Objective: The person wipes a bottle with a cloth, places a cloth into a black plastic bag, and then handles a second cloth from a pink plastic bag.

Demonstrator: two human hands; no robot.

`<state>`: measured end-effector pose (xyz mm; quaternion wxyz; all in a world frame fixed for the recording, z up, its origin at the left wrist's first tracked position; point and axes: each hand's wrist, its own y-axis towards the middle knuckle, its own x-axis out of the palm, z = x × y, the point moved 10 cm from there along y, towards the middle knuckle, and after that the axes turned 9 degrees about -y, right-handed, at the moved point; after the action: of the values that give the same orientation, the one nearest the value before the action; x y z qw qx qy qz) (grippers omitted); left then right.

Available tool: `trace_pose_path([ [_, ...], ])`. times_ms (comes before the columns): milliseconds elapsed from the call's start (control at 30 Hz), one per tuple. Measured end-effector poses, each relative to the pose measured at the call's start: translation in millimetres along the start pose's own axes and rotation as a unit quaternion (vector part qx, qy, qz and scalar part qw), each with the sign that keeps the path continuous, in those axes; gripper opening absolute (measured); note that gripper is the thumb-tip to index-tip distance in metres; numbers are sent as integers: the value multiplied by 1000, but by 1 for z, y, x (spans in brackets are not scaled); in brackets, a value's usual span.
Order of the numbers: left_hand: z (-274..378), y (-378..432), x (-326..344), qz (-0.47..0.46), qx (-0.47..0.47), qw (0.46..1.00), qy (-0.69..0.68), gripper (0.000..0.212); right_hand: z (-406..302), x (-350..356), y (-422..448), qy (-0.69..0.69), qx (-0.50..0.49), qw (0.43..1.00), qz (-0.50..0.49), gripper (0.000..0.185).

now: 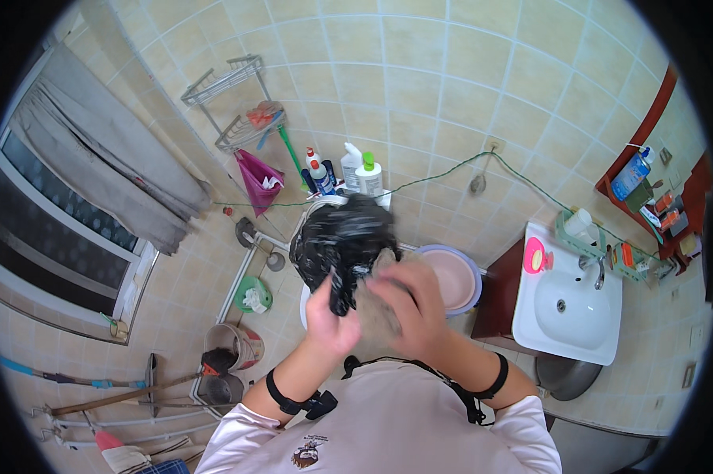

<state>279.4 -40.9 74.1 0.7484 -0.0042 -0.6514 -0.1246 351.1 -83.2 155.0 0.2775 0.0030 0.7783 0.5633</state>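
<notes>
My left hand (332, 317) grips the lower edge of a black plastic bag (347, 231), which is bunched up and blurred by motion. My right hand (412, 296) is closed on a crumpled grey-brown cloth (380, 308) that touches the bag's lower right side. Both hands are close together in front of my chest. Behind the bag, a white toilet (304, 305) is mostly hidden. A pink basin with a lilac rim (451, 275) stands on the floor to the right of the bag.
Several bottles, among them a white pump bottle with a green top (369, 175), stand beyond the bag. The white sink (569, 308) is at right. A green bin (252, 294), a bucket (249, 346) and long-handled tools stand left. A green cord (439, 173) crosses the tiled wall.
</notes>
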Motion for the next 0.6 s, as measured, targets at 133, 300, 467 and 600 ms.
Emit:
trace_pose_path([
  [133,-4,-9,-15,92,19,993,74,36,27,21,-14,21,83,996,-31,42],
  [300,7,-12,-30,136,34,979,148,33,31,15,-17,-41,116,992,-3,51],
  [467,8,-8,-43,133,5,972,196,27,46,7,-10,80,147,986,24,49],
  [600,6,-4,-38,131,28,933,335,20,39,1,-5,43,86,995,14,44],
])
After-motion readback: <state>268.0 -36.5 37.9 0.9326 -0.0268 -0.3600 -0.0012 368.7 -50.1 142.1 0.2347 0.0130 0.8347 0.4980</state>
